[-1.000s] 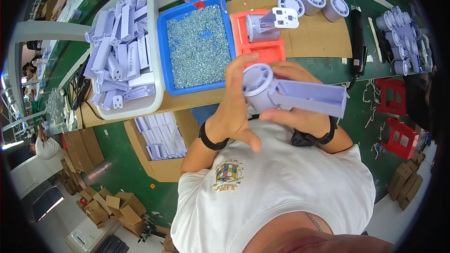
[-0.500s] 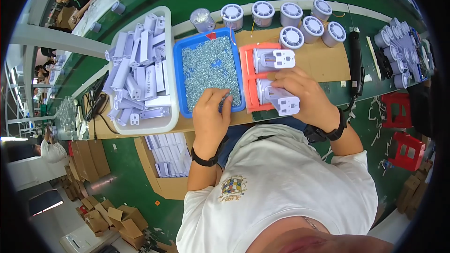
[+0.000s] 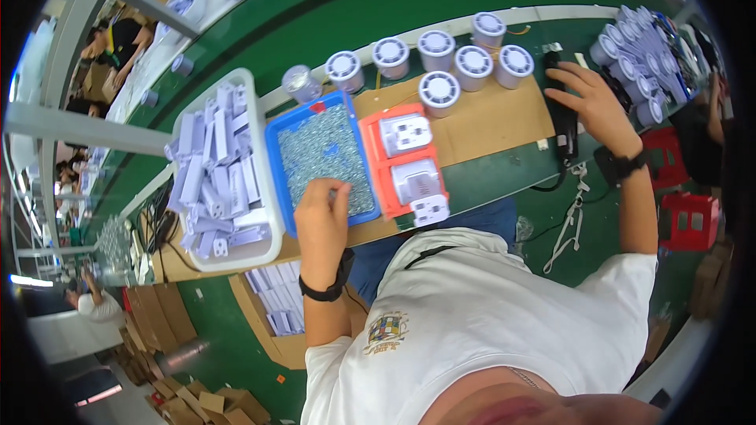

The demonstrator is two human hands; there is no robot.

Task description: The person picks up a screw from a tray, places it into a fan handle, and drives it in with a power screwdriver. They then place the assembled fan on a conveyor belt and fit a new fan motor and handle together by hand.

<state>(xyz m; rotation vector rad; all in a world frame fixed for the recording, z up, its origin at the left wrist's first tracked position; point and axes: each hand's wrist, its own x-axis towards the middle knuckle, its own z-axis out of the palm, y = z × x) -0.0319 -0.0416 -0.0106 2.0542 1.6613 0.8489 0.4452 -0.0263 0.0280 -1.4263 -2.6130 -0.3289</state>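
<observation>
My left hand (image 3: pixel 321 208) is over the near edge of a blue tray (image 3: pixel 277 165) filled with small silvery screws (image 3: pixel 327 153). Its thumb and fingertips are pinched together; whatever lies between them is too small to make out. My right hand (image 3: pixel 594 106) reaches out to the right, fingers stretched and apart, beside a black electric screwdriver (image 3: pixel 564 122) lying on the bench. Between the hands, an orange fixture (image 3: pixel 379 177) cradles two white plastic housings, one farther (image 3: pixel 396 135) and one nearer (image 3: pixel 416 182), each with a white end piece pointing right.
Several white round fan units (image 3: pixel 439 90) stand on cardboard (image 3: pixel 492 130) behind the fixture. A white bin (image 3: pixel 272 224) of white plastic handles is at left. Another cluster of units (image 3: pixel 630 67) stands far right. Red stools (image 3: pixel 689 220) and a cardboard box (image 3: pixel 293 350) are below bench level.
My right hand has left the nearer housing and moved right to the screwdriver. My left hand stays pinched at the blue tray. The whole view has shifted.
</observation>
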